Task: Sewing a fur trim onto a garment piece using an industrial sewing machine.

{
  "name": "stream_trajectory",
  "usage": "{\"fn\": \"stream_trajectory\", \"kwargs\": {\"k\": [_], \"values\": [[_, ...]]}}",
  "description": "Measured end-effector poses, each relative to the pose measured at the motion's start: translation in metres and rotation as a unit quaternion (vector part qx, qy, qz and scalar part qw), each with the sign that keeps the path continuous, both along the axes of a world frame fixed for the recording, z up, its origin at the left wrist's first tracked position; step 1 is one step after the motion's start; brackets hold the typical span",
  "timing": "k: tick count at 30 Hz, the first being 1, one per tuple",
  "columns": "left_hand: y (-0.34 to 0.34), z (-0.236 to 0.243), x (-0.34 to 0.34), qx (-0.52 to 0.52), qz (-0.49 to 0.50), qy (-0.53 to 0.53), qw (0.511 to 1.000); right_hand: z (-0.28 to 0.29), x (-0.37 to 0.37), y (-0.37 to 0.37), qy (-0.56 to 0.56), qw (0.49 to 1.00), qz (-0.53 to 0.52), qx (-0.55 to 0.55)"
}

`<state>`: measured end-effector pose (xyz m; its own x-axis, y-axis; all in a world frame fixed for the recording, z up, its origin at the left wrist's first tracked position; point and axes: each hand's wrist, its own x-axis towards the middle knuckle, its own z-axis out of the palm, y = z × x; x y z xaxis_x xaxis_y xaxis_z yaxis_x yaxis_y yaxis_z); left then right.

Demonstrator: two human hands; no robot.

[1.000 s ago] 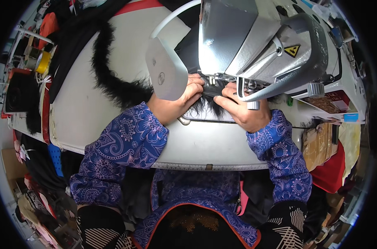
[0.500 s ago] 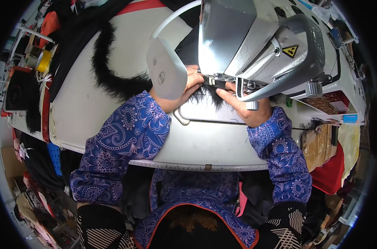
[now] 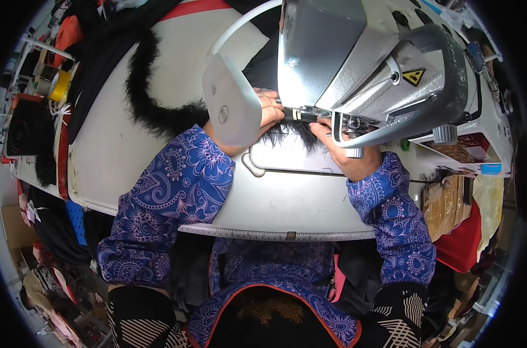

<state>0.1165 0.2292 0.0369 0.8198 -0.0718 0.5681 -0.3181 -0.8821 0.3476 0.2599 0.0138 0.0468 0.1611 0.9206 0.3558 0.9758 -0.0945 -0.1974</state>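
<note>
A grey and white sewing machine (image 3: 321,40) stands over the table, its needle area above a black fur trim (image 3: 144,95) with a narrow black band (image 3: 297,114). My left hand (image 3: 269,108) is on the left of the needle area, its fingers bent and closed on the trim; a pale rounded plate (image 3: 231,104) hides much of that hand. To the right of the needle, my right hand (image 3: 356,162) pinches the band's near edge with thumb and finger. Parts of the machine cover some of its fingers. Fur strands hang toward me between both hands.
The white tabletop (image 3: 275,203) has a measuring tape (image 3: 246,233) along its front edge. Black cloth (image 3: 95,87) lies at the left, beside a yellow tape roll (image 3: 60,85). A tape-wrapped package (image 3: 443,203) and a red bin (image 3: 460,243) are at the right.
My right thumb has drawn back slightly to the right along the band. The left hand stays at the trim with little shift. The whole view has moved slightly.
</note>
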Motion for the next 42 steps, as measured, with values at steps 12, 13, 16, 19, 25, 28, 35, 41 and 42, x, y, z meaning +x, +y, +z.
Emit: {"fn": "stream_trajectory", "kwargs": {"k": [12, 13, 16, 19, 25, 28, 35, 41, 42], "values": [[0.002, -0.004, 0.007, 0.054, 0.007, -0.060, 0.997, 0.001, -0.002, -0.004, -0.057, 0.997, -0.026, -0.035], [0.003, -0.005, 0.007, 0.051, 0.004, -0.071, 0.996, 0.000, -0.002, -0.005, -0.088, 0.995, -0.025, -0.041], [0.002, -0.003, 0.009, 0.056, 0.001, -0.071, 0.996, 0.004, -0.001, -0.003, -0.124, 0.992, -0.014, -0.028], [0.001, 0.001, 0.008, 0.058, 0.004, -0.057, 0.997, 0.004, -0.001, 0.001, -0.055, 0.998, -0.016, -0.001], [-0.001, -0.001, 0.009, 0.067, 0.041, -0.019, 0.997, 0.000, 0.002, 0.007, 0.049, 0.998, -0.012, 0.038], [-0.002, 0.001, 0.008, 0.088, 0.058, -0.024, 0.994, -0.001, 0.004, 0.011, 0.110, 0.992, -0.013, 0.067], [-0.001, 0.002, 0.012, 0.086, 0.068, -0.029, 0.993, -0.003, 0.005, 0.008, 0.132, 0.989, -0.016, 0.067], [0.044, 0.019, 0.061, -0.009, 0.015, -0.090, 0.996, -0.011, 0.009, 0.000, -0.001, 0.999, 0.026, 0.030], [0.052, 0.015, 0.077, 0.009, -0.057, -0.125, 0.990, -0.011, 0.009, -0.001, 0.005, 0.999, 0.033, 0.033]]}}
